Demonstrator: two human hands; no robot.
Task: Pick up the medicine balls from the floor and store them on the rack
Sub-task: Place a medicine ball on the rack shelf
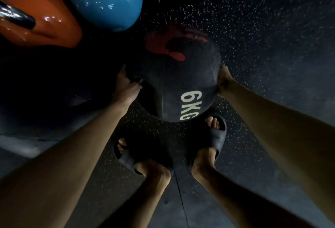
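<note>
From the head camera, looking down, the medicine ball (174,75) sits between your two hands, just ahead of your toes and over the floor (262,28). I cannot tell whether it is touching the floor. It is a round, matte black rubber ball with a faint seam down its face, a worn red logo on top and "6KG" in white near the lower edge.

Your left hand (126,86) holds its left side, fingers curled together into a scooped recess there. Your right hand (223,80) clamps the right edge, and its fingers wrap round the ball and out of sight.

The floor is dark rubber flecked with pale specks. You wear dark, smooth moulded slides (215,137). At upper left stand two glossy rounded weights, one orange (45,26) with a shiny metal handle and one blue (108,1), both well apart from the ball.
</note>
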